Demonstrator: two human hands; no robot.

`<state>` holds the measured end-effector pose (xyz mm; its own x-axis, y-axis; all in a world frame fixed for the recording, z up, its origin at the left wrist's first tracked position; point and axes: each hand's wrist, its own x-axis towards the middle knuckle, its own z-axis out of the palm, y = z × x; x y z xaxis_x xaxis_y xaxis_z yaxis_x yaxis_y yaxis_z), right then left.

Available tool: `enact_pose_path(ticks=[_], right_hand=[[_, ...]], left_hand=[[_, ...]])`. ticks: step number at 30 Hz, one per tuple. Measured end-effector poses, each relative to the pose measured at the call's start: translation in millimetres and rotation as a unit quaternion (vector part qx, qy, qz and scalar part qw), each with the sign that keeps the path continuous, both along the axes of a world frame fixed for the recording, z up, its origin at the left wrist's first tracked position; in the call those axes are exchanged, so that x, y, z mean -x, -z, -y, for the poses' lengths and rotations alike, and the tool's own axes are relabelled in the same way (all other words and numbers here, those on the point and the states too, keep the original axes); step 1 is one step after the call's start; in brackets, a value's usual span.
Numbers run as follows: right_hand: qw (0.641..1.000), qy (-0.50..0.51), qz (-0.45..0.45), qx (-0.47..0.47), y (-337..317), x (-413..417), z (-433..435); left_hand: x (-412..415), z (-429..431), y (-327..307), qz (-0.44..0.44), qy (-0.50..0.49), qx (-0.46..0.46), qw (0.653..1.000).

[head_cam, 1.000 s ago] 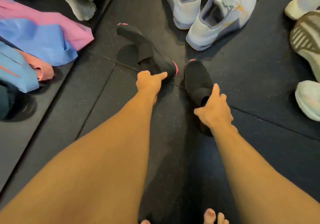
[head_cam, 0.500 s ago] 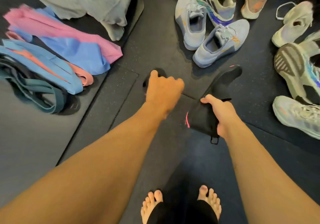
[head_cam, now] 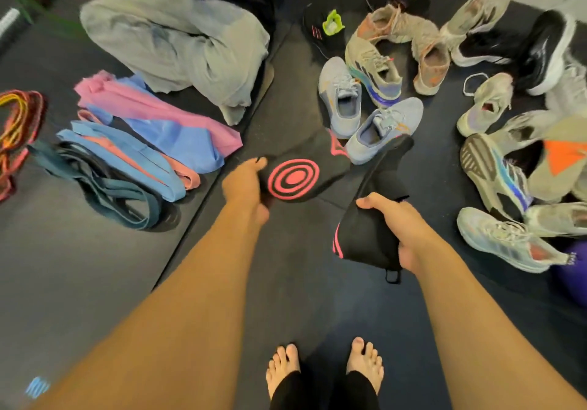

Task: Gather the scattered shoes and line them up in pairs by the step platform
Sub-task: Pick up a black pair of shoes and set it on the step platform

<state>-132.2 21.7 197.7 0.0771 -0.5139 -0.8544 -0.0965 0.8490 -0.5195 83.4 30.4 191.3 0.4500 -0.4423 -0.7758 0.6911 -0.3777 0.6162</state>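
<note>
My left hand (head_cam: 244, 184) grips one black soft shoe (head_cam: 295, 174) at its heel, its sole turned up and showing pink rings. My right hand (head_cam: 394, 222) grips the second black soft shoe (head_cam: 368, 216), which hangs off the floor with a pink edge at its opening. Both are lifted above the dark floor mat (head_cam: 305, 298). A pair of grey-blue sneakers (head_cam: 343, 98) lies just beyond them. To the right, several pale running shoes (head_cam: 495, 168) lie scattered in a heap.
A person in grey trousers (head_cam: 178, 41) sits at the back left. Pink, blue and teal resistance bands (head_cam: 133, 143) lie on the left mat. Black-and-white sneakers (head_cam: 540, 47) lie at the back right. My bare feet (head_cam: 324, 365) stand at the bottom. A purple ball (head_cam: 571, 270) sits far right.
Both hands have lifted the black shoes off the floor. The left one has turned sole-up. The camera has pulled back and higher, showing more shoes and my feet.
</note>
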Motion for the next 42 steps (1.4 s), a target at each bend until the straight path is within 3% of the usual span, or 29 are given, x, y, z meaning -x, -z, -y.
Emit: enact_pose_path(ticks=[1, 3, 5, 7, 10, 13, 15, 19, 24, 26, 30, 33, 36, 38, 42], right_hand=[[1.000, -0.011, 0.014, -0.004, -14.7, -2.0, 2.5], [0.999, -0.036, 0.029, 0.012, -46.0, -8.9, 10.0], [0.996, -0.069, 0.020, 0.045, -79.9, -18.8, 18.5], [0.988, -0.132, -0.023, 0.075, -121.5, -30.3, 26.3], [0.953, -0.251, -0.125, 0.109, -199.1, -41.6, 40.4], [0.893, -0.372, -0.197, 0.161, -296.0, -50.0, 48.0], [0.839, -0.445, -0.228, 0.213, -358.7, -55.9, 45.7], [0.713, -0.549, -0.338, 0.274, -472.7, -66.6, 18.9], [0.578, -0.589, -0.405, 0.394, -563.8, -96.8, -45.1], [0.547, -0.592, -0.407, 0.430, -591.7, -110.0, -69.9], [0.529, -0.656, -0.299, 0.448, -648.2, -134.9, -112.3], [0.462, -0.727, -0.202, 0.466, -685.7, -151.1, -151.4], [0.422, -0.747, -0.123, 0.499, -709.3, -170.6, -207.2], [0.365, -0.755, -0.090, 0.538, -717.0, -189.9, -260.2], [0.216, -0.759, -0.038, 0.613, -723.6, -235.2, -398.1]], left_hand=[[-3.5, -4.7, -7.1, -0.011, -0.034, -0.006, 0.999], [-2.9, -2.3, -33.2, 0.060, -0.015, -0.013, 0.998], [4.1, 8.4, -71.2, 0.235, 0.141, -0.024, 0.962], [12.3, 18.6, -117.9, 0.402, 0.344, -0.038, 0.848], [20.2, 25.4, -214.5, 0.523, 0.528, -0.010, 0.669], [28.0, 15.1, -314.6, 0.537, 0.645, 0.051, 0.542], [31.6, 3.2, -370.2, 0.550, 0.673, 0.068, 0.490], [29.9, -23.2, -461.7, 0.549, 0.669, 0.069, 0.497], [12.9, -71.7, -537.3, 0.570, 0.624, 0.017, 0.535], [1.3, -97.4, -564.1, 0.574, 0.595, 0.002, 0.562], [-29.5, -170.3, -618.4, 0.580, 0.530, -0.018, 0.619], [-47.6, -248.1, -648.5, 0.598, 0.452, -0.076, 0.657], [-57.4, -338.6, -665.7, 0.608, 0.368, -0.144, 0.689], [-57.9, -406.7, -677.5, 0.605, 0.305, -0.184, 0.712], [-51.9, -546.3, -699.1, 0.585, 0.185, -0.275, 0.740]])
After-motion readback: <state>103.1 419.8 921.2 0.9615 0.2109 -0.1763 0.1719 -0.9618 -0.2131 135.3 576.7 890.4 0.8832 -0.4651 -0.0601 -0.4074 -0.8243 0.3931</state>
